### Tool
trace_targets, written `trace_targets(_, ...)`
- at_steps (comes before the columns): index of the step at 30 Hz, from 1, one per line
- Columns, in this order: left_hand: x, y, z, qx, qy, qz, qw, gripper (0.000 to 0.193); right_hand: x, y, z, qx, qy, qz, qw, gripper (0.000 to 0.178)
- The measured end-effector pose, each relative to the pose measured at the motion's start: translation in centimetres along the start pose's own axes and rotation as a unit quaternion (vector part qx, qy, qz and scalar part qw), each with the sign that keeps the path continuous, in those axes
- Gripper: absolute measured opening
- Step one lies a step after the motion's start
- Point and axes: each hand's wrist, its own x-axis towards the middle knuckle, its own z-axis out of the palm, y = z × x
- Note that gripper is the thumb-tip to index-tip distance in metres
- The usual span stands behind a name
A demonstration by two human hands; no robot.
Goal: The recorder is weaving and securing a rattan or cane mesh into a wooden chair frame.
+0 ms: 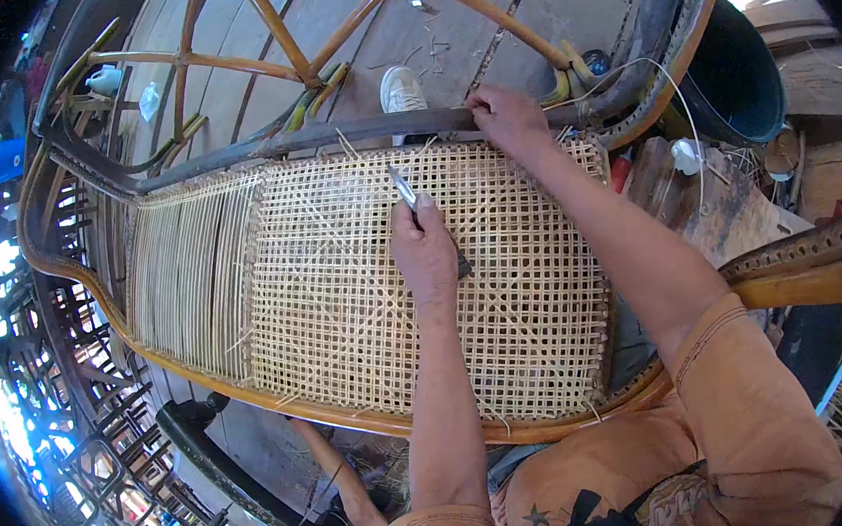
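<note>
A woven cane panel [342, 270] fills the middle of a long rattan frame [355, 421], with an open square weave and some loose strand ends. Above its center my left hand [424, 248] is closed around a knife [402, 185]; the blade points away from me and the dark handle shows below the palm. At the far dark rail [379, 126] my right hand [511, 120] has its fingers pinched together. A pale cane strand [694, 129] loops out to the right from beside that hand; the fingertips' exact hold on it is partly hidden.
Left of the weave, parallel cane strands [182, 274] span the frame. Rattan poles [239, 67] rise beyond the far rail, near a white shoe [402, 89]. A dark bucket [735, 75] stands at right. Another person's arm [339, 475] shows below the near edge.
</note>
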Motion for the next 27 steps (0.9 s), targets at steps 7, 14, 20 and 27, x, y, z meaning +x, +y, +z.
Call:
trace_targets(7, -0.1, 0.5, 0.4, 0.027, 0.003, 0.008, 1.0, 0.024, -0.2, 1.0, 1.1, -0.031, 0.142, -0.081, 0.986, 0.01)
trace_targets(14, -0.5, 2.2, 0.6, 0.013, 0.017, -0.017, 1.0, 0.024, 0.0, 0.9, 1.4, -0.026, 0.161, -0.051, 0.985, 0.01)
trace_targets(20, -0.3, 1.1, 0.6, 0.06, 0.035, 0.018, 0.997, 0.024, 0.0, 0.7, 1.4, -0.041, 0.166, -0.03, 0.985, 0.01)
trace_targets(27, -0.5, 2.3, 0.4, 0.035, 0.026, -0.011, 0.999, 0.025, 0.1, 0.6, 1.3, -0.038, 0.131, -0.014, 0.991, 0.014)
